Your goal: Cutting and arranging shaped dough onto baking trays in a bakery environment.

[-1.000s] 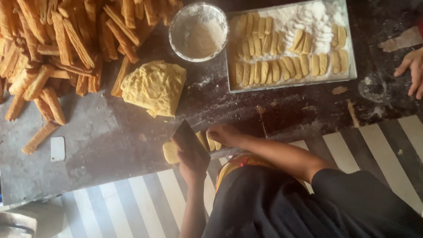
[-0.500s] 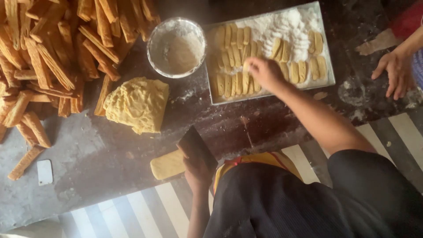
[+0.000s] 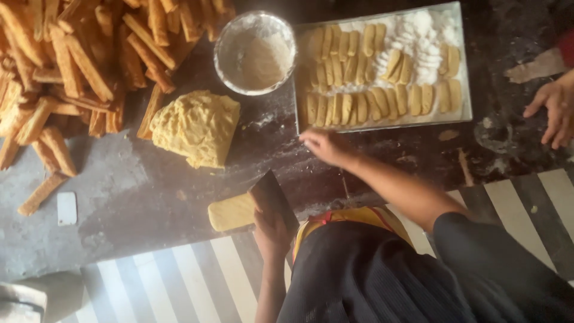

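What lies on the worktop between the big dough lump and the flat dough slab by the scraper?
In the head view, nothing: between the dough lump and the dough slab there is only bare, flour-smeared worktop.

The left hand (image 3: 272,230) hides the scraper's (image 3: 274,194) grip — another person's hand (image 3: 553,110) is cut off at the right edge

Operator's clothing: a dark, near-black upper garment with a faint ribbed or fine-striped weave covers the torso. The right sleeve (image 3: 478,245) is dark and ends above the elbow. A yellow apron edge (image 3: 353,218) with a red trim strip shows at the front. Both forearms are bare. No gloves are worn on the left hand (image 3: 272,230) or the right hand (image 3: 326,146).
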